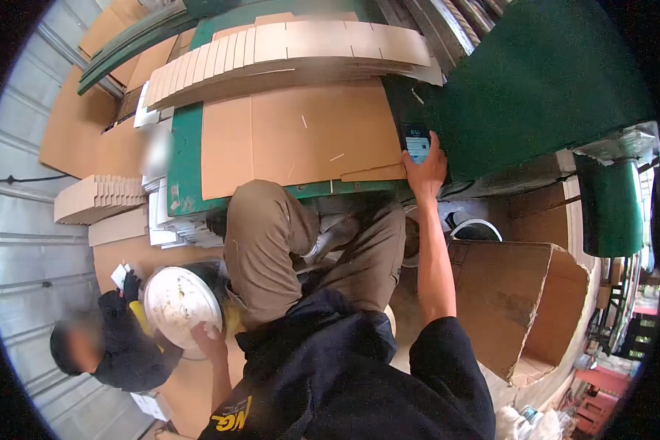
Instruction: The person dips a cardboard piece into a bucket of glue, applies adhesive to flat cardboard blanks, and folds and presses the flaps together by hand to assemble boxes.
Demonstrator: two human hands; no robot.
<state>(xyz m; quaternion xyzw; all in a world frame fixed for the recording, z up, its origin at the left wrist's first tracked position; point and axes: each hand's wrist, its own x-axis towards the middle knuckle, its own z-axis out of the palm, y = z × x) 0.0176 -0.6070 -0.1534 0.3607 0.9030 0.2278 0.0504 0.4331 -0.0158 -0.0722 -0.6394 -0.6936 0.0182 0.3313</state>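
My right hand [425,170] grips a smartphone [417,144] with a lit screen, at the right edge of the green bench. Beside it lies a flat brown cardboard sheet [323,132]. My left hand [209,339] is low at my side, its fingers lying loosely against the rim of a round white lid [180,302] with stains on it. Whether that lid tops a bucket is hard to see. Behind the sheet, a long row of folded cardboard pieces [286,55] covers the back of the bench.
Another person [136,345] in dark clothing sits at the left, with a gloved hand near a white piece. More stacked cardboard [99,199] stands on that side. A large green metal panel [543,88] rises at the right, above an open cardboard box [506,301].
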